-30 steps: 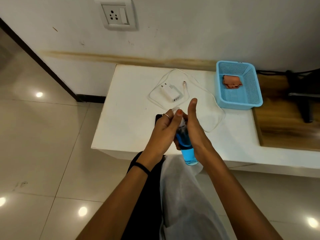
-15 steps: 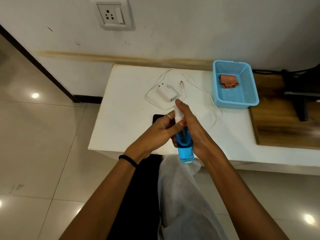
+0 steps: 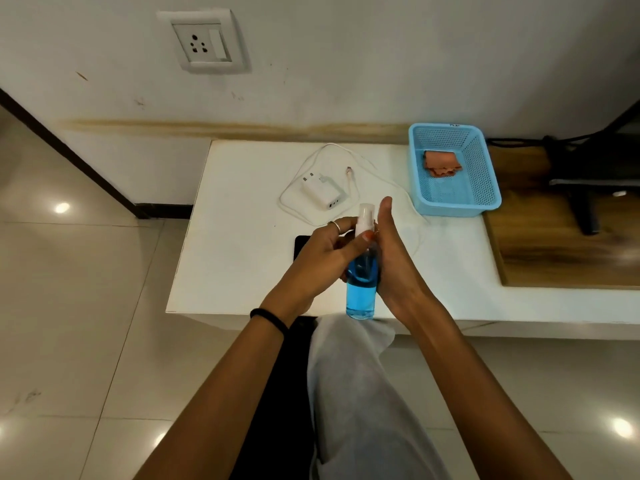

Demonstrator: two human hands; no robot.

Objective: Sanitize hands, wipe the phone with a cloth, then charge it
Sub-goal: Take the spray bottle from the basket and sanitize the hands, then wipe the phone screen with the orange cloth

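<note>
Left hand has curled fingers pinching. Right hand curls too, one finger pointing to 12 o'clock.

Dim, soft picture; ceiling lights glare off floor.

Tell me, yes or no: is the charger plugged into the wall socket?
No: the white charger lies on the white table with its cable looped around it, and the wall socket is empty.
</note>
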